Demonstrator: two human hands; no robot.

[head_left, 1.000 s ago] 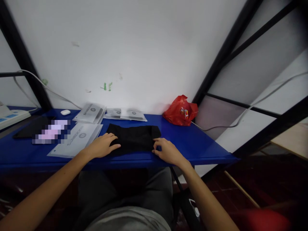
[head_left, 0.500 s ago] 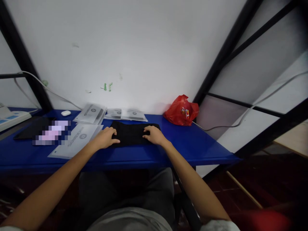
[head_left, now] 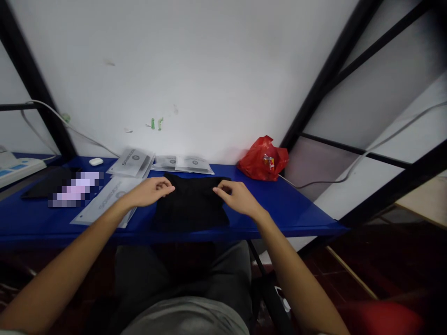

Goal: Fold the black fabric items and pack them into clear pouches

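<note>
A black folded cloth [head_left: 192, 202] lies spread on the blue table in front of me, its lower part reaching close to the front edge. At its upper left corner, my left hand [head_left: 153, 190] is closed in a pinch, with the thumb and curled fingers on the fabric. My right hand [head_left: 237, 195] pinches in the same way at the upper right side, thumb pointing inward. Between the hands the fabric lies fairly flat; its dark colour hides the folds. The exact spot gripped under the fingertips is hard to see.
Printed frosted plastic bags [head_left: 134, 163] lie left of the cloth, more flat bags [head_left: 193, 164] behind it. A red plastic bag [head_left: 263, 160] sits back right. Farther left are a white case [head_left: 96, 161], a blurred-out phone-like item [head_left: 77, 188] and a power strip [head_left: 21, 170].
The black cloth has opened out toward me and now covers more of the table down to its front edge. Both hands have changed from fingers spread on it to a pinch.
</note>
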